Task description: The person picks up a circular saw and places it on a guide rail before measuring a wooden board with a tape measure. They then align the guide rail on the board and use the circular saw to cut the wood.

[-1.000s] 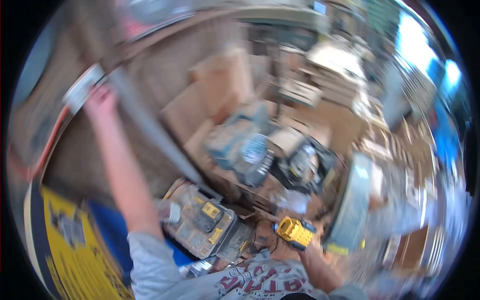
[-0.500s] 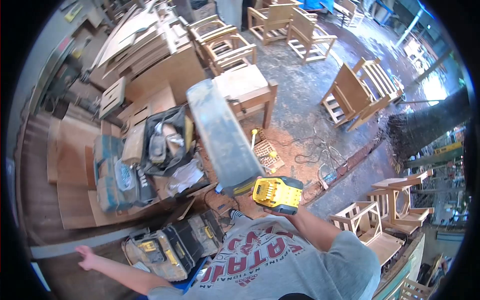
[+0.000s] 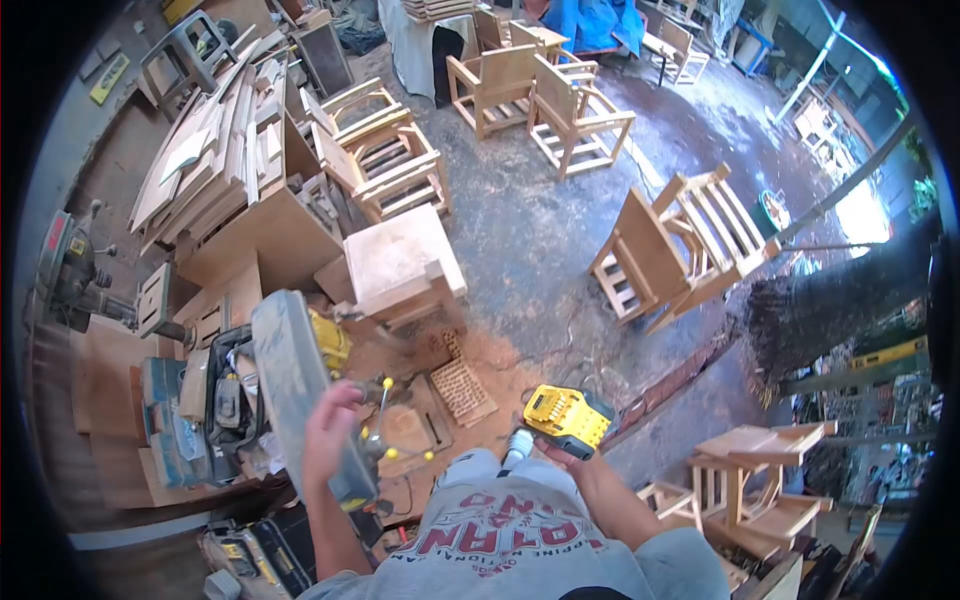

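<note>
My right hand (image 3: 563, 452) holds a yellow-and-black power-tool block (image 3: 568, 418) from below, in front of my shirt. Slots and ribs cover its yellow upper face, and it looks like a battery or a charger. My left hand (image 3: 332, 425), a little blurred, is raised with loosely bent fingers and nothing in it. It overlaps the long, dusty grey top cover of a drill press (image 3: 295, 350). Close to its fingers is the press's spoked handle with yellow ball knobs (image 3: 388, 383). A slatted wooden piece (image 3: 463, 392) lies on the sawdust below.
Wooden chairs stand at the back (image 3: 575, 115), to the right (image 3: 660, 250) and at the lower right (image 3: 755, 480). Stacked boards (image 3: 215, 150) and a wooden stool (image 3: 405, 260) are at the left. A black tool bag (image 3: 232, 390) and tool cases (image 3: 265, 555) sit beside the press.
My left hand has swung from the far lower left up to the drill press. The view has shifted, and the yellow-and-black block stays in my right hand, now apart from the press cover.
</note>
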The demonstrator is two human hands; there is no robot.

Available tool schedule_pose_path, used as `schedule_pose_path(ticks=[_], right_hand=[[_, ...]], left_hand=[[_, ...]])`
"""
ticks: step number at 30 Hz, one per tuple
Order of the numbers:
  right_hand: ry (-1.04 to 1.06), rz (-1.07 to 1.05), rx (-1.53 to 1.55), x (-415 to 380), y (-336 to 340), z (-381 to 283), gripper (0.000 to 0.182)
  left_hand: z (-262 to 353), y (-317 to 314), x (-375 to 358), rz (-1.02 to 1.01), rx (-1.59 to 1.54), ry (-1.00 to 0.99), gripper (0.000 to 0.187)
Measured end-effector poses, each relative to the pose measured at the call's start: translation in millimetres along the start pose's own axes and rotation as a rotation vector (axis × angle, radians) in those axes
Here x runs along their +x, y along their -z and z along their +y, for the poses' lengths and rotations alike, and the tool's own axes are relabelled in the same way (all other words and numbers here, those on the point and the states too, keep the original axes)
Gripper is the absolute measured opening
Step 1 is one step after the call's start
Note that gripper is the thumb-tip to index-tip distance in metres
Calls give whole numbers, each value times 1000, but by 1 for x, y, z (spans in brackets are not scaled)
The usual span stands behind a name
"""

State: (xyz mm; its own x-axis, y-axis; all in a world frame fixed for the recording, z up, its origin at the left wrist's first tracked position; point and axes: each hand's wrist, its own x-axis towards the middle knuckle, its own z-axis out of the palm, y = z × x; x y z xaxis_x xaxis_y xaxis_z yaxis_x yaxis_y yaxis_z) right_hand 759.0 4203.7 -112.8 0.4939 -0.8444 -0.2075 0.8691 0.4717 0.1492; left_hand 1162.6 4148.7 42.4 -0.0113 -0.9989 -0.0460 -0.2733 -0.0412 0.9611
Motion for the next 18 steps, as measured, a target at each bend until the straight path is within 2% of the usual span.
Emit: schedule_pose_path(ticks=[2,3,4,5,8,10,11,12,14,18], right_hand=[[9,-53,40,27,11,-37,57],[6,-69,60,37,21,-55,58],[-6,162,54,44,25,-74,58],[14,84,76,56,17,-86,58],[-36,77,69,95,-19,-134,53],[-72,101,71,123,-32,-182,49],[-20,196,19,130,-11,-213,49],[34,284,-34,133,25,-250,50],[55,211,-18,175,-2,-305,53],[84,103,61,255,-93,-398,60]], left_hand=[[-8,-37,22,-265,454,-15,51],[-19,-52,30,-321,554,55,53],[-34,-68,41,-374,646,124,56],[-42,-86,56,-425,731,190,58],[-52,-132,111,-572,663,436,63],[-92,-160,154,-570,691,372,64],[-107,-173,180,-570,710,340,64],[-109,-185,215,-598,694,334,64],[-104,-204,304,-649,667,303,63],[-111,-253,507,-633,871,291,60]])
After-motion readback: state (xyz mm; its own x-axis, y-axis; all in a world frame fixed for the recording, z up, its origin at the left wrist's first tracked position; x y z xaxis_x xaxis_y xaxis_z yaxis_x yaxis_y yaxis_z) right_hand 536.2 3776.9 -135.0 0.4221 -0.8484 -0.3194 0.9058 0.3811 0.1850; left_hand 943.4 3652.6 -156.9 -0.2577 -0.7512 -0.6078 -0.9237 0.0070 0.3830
